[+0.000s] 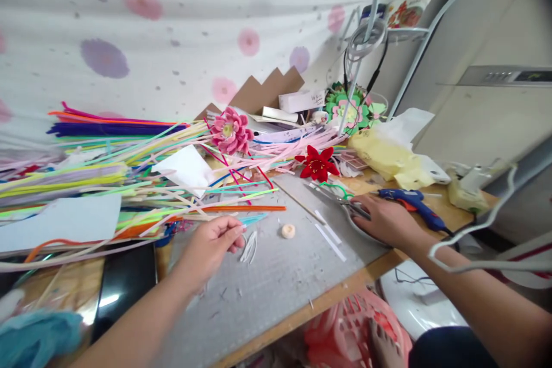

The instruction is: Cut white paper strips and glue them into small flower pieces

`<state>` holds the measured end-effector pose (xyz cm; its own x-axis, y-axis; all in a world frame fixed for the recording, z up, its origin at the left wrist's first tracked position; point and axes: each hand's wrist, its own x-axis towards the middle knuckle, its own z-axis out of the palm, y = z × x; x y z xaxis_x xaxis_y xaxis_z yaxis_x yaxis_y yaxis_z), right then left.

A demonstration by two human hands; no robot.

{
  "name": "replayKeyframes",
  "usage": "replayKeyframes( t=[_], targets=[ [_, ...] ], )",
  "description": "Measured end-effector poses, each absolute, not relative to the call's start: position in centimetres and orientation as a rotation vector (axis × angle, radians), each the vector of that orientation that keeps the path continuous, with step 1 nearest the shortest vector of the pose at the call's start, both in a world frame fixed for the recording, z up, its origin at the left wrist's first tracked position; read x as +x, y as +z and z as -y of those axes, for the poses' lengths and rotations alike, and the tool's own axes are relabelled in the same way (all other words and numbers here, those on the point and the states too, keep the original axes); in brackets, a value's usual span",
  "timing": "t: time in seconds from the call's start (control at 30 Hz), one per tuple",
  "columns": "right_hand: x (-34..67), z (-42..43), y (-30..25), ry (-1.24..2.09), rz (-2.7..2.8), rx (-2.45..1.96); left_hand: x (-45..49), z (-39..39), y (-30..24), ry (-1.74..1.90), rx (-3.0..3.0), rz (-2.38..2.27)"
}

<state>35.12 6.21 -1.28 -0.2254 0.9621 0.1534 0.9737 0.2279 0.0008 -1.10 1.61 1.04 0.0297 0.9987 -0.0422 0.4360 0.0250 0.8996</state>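
My left hand (219, 237) is closed, pinching a pointed light-blue pipe cleaner piece (257, 218) between thumb and fingers over the grey mat (267, 293). Just beside its fingertips lie thin white loops (249, 248). On the right side of the mat, my right hand (382, 217) has its fingers around the handles of scissors (330, 195), whose blades point away to the left. Between the hands are a small round beige piece (288, 231), a thin wooden stick (302, 202) and two white strips (331, 242). Behind the scissors sits a red pipe cleaner flower (318, 164).
Bundles of coloured pipe cleaners (86, 175) fill the left and back. A pink flower (232, 132) stands among them. Right of my right hand lie a blue glue gun (405, 198) and a power strip (466, 192). A white cable (483, 264) loops over my right forearm.
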Motion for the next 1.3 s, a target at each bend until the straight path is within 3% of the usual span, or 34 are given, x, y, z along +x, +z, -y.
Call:
replayKeyframes(
  t=[0.27,0.43,0.57,0.97,1.2,1.3],
  targets=[
    [32.3,-5.7,0.2,-0.2,2.51,-1.623,-0.7,-1.3,0.9,0.912,1.375,-1.513],
    [24.8,-4.4,0.4,0.311,2.484,-0.967,-0.9,-1.4,0.4,0.924,1.429,-1.519],
    [19.3,-4.7,0.1,0.492,2.595,-0.738,-1.1,-1.5,0.0,0.863,1.541,-1.486],
    [16.5,-5.8,-0.5,0.349,2.847,-0.697,-1.5,-1.9,-0.1,0.765,1.628,-1.533],
    [17.8,-4.9,0.0,1.14,2.034,-0.901,-1.5,-1.4,0.4,0.981,1.453,-1.521],
    [17.0,-4.1,-0.2,1.315,1.674,-0.93,-1.1,-1.0,0.4,1.125,1.235,-1.339]
  ],
)
